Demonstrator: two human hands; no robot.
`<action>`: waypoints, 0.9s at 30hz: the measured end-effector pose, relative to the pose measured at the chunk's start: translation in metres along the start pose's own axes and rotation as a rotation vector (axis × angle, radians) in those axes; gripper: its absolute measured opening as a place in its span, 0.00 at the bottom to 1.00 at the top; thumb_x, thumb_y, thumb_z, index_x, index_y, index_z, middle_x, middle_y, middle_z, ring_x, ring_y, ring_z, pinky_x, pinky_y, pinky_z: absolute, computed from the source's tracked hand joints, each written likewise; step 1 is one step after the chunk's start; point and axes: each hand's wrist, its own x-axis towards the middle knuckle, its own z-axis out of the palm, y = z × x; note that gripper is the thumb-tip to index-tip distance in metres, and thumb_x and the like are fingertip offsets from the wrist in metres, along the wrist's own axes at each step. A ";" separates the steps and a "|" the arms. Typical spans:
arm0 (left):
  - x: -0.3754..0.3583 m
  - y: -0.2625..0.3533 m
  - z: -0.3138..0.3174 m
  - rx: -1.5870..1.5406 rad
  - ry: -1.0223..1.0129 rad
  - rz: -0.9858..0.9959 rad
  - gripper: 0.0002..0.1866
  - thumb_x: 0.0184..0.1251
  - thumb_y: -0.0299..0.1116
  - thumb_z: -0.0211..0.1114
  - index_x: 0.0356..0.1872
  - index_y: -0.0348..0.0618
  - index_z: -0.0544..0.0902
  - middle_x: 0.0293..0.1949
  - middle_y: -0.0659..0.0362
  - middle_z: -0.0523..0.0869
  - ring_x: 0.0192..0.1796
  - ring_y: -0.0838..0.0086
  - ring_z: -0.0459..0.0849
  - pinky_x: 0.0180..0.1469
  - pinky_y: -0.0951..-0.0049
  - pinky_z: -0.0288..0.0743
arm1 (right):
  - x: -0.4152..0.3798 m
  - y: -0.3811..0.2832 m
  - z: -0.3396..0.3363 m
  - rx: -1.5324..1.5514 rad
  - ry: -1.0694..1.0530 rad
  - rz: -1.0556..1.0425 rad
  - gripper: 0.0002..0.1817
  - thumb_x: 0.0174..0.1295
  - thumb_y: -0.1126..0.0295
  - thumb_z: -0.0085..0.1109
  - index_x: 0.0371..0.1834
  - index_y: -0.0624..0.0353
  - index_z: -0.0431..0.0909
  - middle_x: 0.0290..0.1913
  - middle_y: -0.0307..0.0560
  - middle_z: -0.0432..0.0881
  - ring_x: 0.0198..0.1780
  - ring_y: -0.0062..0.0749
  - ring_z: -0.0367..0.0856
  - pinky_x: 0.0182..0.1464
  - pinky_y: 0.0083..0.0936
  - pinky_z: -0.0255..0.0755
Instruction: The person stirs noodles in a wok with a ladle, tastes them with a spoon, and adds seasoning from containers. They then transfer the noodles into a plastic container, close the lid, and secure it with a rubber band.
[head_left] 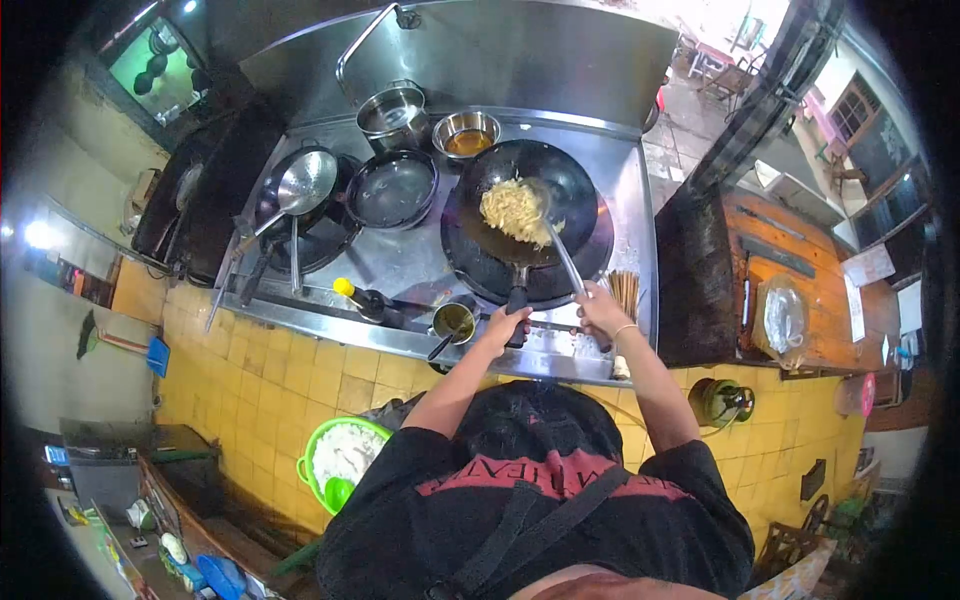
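My left hand [506, 328] is closed on the black handle of a wok [570, 180] that stands on the stove. In my right hand [600, 308] is the long handle of a metal ladle [567, 258], whose head rests in the wok at the right edge of the pale yellowish food [513, 208]. A small metal pot [455, 321] with dark contents stands just left of my left hand. Thin wooden sticks [626, 290] stand in a bundle right beside my right hand.
Behind the wok stand a steel bowl [466, 134] of brownish liquid and a steel pot [391, 116]. Left are a black pan [393, 190], a skimmer [307, 182] and a yellow-capped bottle [362, 298]. White rice [347, 455] fills a green basin at lower left.
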 end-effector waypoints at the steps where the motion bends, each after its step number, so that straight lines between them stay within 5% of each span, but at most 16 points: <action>1: 0.003 -0.002 -0.001 -0.011 0.006 0.002 0.09 0.61 0.33 0.64 0.34 0.42 0.73 0.25 0.60 0.77 0.23 0.76 0.78 0.23 0.75 0.74 | -0.012 -0.016 -0.015 -0.276 0.006 -0.155 0.18 0.59 0.66 0.53 0.51 0.63 0.68 0.34 0.67 0.78 0.30 0.57 0.79 0.36 0.40 0.74; 2: 0.004 -0.003 -0.002 0.000 0.014 0.013 0.11 0.60 0.33 0.65 0.35 0.41 0.72 0.25 0.60 0.77 0.23 0.76 0.77 0.23 0.74 0.75 | -0.024 -0.015 -0.027 -0.684 0.183 -0.679 0.18 0.58 0.68 0.53 0.51 0.62 0.70 0.34 0.64 0.79 0.29 0.58 0.79 0.32 0.44 0.73; 4: 0.007 -0.004 -0.004 0.002 0.017 -0.004 0.12 0.60 0.34 0.65 0.36 0.40 0.72 0.25 0.59 0.78 0.23 0.75 0.77 0.22 0.72 0.75 | -0.047 -0.018 -0.040 -0.915 0.291 -0.740 0.25 0.55 0.71 0.54 0.58 0.61 0.67 0.31 0.64 0.79 0.32 0.56 0.79 0.37 0.45 0.74; 8: 0.019 0.003 -0.007 0.022 -0.019 -0.034 0.14 0.59 0.34 0.65 0.38 0.38 0.71 0.27 0.57 0.79 0.22 0.74 0.77 0.21 0.70 0.75 | -0.057 -0.033 -0.026 -1.110 0.199 -0.454 0.30 0.54 0.73 0.52 0.63 0.62 0.62 0.31 0.66 0.79 0.35 0.58 0.80 0.39 0.46 0.74; 10: 0.020 0.004 -0.008 0.034 -0.059 -0.113 0.13 0.59 0.33 0.65 0.38 0.38 0.72 0.28 0.56 0.80 0.22 0.74 0.77 0.20 0.69 0.75 | -0.041 -0.020 0.012 -1.085 0.313 -0.319 0.29 0.53 0.73 0.49 0.63 0.61 0.61 0.30 0.70 0.78 0.34 0.65 0.78 0.39 0.50 0.72; 13: 0.016 0.007 0.006 -0.089 0.011 -0.139 0.11 0.58 0.33 0.66 0.34 0.39 0.73 0.24 0.57 0.79 0.19 0.73 0.77 0.19 0.70 0.73 | -0.032 -0.035 0.011 -0.816 0.135 -0.302 0.29 0.52 0.72 0.52 0.61 0.62 0.64 0.33 0.71 0.78 0.38 0.62 0.78 0.44 0.49 0.71; 15: -0.022 0.027 0.053 -0.261 0.077 -0.133 0.11 0.59 0.34 0.64 0.31 0.37 0.73 0.23 0.56 0.78 0.19 0.71 0.77 0.20 0.70 0.73 | -0.025 -0.016 -0.049 -0.905 0.086 -0.656 0.25 0.52 0.75 0.49 0.57 0.59 0.70 0.43 0.64 0.79 0.46 0.54 0.78 0.51 0.42 0.71; 16: -0.060 0.052 0.083 -0.380 0.043 -0.111 0.11 0.60 0.34 0.64 0.30 0.37 0.73 0.23 0.56 0.78 0.20 0.71 0.77 0.22 0.69 0.73 | -0.086 -0.074 -0.051 -0.970 0.074 -0.407 0.23 0.52 0.74 0.49 0.55 0.54 0.73 0.44 0.61 0.79 0.47 0.53 0.78 0.51 0.41 0.71; 18: -0.100 0.087 0.104 -0.772 -0.194 -0.452 0.11 0.62 0.35 0.61 0.29 0.37 0.74 0.22 0.56 0.78 0.21 0.71 0.77 0.25 0.70 0.75 | -0.122 -0.103 -0.054 -0.998 0.120 -0.363 0.25 0.52 0.73 0.50 0.57 0.50 0.71 0.43 0.62 0.79 0.47 0.54 0.77 0.49 0.41 0.72; 20: -0.124 0.107 0.104 -0.581 -0.227 -0.417 0.10 0.63 0.34 0.59 0.28 0.38 0.73 0.20 0.58 0.76 0.22 0.72 0.77 0.27 0.71 0.76 | -0.127 -0.101 -0.053 -1.180 0.154 -0.298 0.25 0.52 0.72 0.50 0.58 0.51 0.68 0.41 0.62 0.79 0.45 0.56 0.78 0.47 0.44 0.73; 21: -0.102 0.099 0.088 -0.580 -0.242 -0.423 0.10 0.64 0.34 0.58 0.27 0.40 0.72 0.20 0.59 0.76 0.21 0.74 0.77 0.27 0.73 0.76 | -0.110 -0.078 -0.057 -1.146 0.133 -0.522 0.25 0.53 0.71 0.50 0.58 0.52 0.67 0.38 0.63 0.80 0.42 0.58 0.78 0.43 0.47 0.73; 22: -0.074 0.089 0.064 -0.572 -0.269 -0.420 0.09 0.64 0.35 0.58 0.29 0.40 0.73 0.19 0.60 0.76 0.21 0.76 0.76 0.27 0.74 0.76 | -0.107 -0.066 -0.054 -1.136 0.125 -0.499 0.25 0.53 0.71 0.50 0.58 0.52 0.67 0.38 0.63 0.80 0.42 0.58 0.78 0.43 0.47 0.73; 24: -0.057 0.061 0.042 -0.402 -0.192 -0.193 0.11 0.65 0.36 0.58 0.26 0.42 0.71 0.20 0.62 0.75 0.22 0.77 0.74 0.27 0.76 0.72 | -0.106 -0.057 -0.047 -1.081 0.114 -0.475 0.23 0.54 0.71 0.49 0.57 0.53 0.68 0.34 0.64 0.79 0.40 0.60 0.78 0.41 0.48 0.74; 26: -0.086 0.041 0.072 -0.361 0.090 -0.219 0.08 0.65 0.34 0.55 0.27 0.43 0.73 0.19 0.60 0.76 0.21 0.73 0.76 0.24 0.75 0.72 | -0.119 -0.060 -0.041 -1.072 0.190 -0.492 0.22 0.55 0.72 0.48 0.56 0.52 0.69 0.30 0.62 0.79 0.37 0.57 0.80 0.37 0.47 0.75; 27: -0.094 0.020 0.077 -0.305 -0.012 -0.189 0.08 0.65 0.34 0.56 0.29 0.42 0.73 0.20 0.59 0.77 0.22 0.72 0.77 0.24 0.73 0.73 | -0.126 -0.064 -0.036 -1.137 0.253 -0.455 0.22 0.55 0.73 0.47 0.56 0.52 0.70 0.29 0.61 0.80 0.36 0.55 0.80 0.35 0.46 0.75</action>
